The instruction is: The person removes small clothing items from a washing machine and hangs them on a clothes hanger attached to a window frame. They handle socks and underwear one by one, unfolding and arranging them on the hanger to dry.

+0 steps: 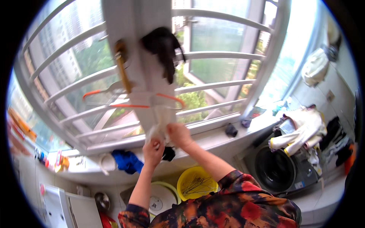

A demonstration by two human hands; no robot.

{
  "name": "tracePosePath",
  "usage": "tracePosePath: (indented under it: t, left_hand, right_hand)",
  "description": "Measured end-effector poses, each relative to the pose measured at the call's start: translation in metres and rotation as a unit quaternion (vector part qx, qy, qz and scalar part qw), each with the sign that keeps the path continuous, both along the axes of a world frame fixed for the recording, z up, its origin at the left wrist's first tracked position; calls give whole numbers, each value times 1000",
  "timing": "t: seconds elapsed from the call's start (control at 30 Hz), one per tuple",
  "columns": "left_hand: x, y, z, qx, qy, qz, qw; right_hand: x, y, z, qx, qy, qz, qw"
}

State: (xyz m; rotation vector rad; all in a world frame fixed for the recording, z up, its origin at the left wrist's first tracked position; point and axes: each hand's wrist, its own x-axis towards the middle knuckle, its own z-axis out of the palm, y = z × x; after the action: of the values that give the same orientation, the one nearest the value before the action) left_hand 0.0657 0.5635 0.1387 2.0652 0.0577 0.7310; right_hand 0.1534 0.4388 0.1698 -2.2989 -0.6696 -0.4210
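In the middle of the head view, my left hand (154, 149) and my right hand (179, 135) hold a thin whitish cloth (162, 116), blurred, its exact kind unclear. It reaches up to a clear hanger with orange ends (172, 97). Another hanger with orange parts (91, 92) hangs to the left. Above my hands a dark garment (163, 47) hangs before the white window post. A yellowish rod (124, 71) hangs beside it. Below my hands, a black cloth (168, 154) and a blue cloth (127, 161) rest on the sill.
White window bars (216, 55) cross ahead. Below stand a yellow basin (196, 182) with wire hangers and a pale green-rimmed tub (174, 189). At right, a washing machine (275, 169) has white and yellow clothes (302, 128) on top. A dark bundle (231, 130) sits on the sill.
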Motion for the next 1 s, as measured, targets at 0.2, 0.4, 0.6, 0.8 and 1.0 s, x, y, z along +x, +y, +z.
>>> tracePosePath:
  t: [0.2,0.4,0.6,0.8,1.0]
  left_hand:
    - [-52,-65,-47,-233,110,-128,958]
    - [-53,-179,-33,-686,180,-170,684]
    - [-56,-298,-20,-699,284,-252,606]
    - [-52,-375,-34,-650,366,-247,618]
    - [-37,-401,-20,-538,362,-246,720]
  right_hand:
    - [-51,-73,-30,70,38,139,987]
    - [-66,-209,-15,169,70,164,969]
    - [-76,-325,-38,317,309,48,896]
    - [-81,-416,-31,388,233,24,891]
    - [-85,-456,-15,407,272,101,866]
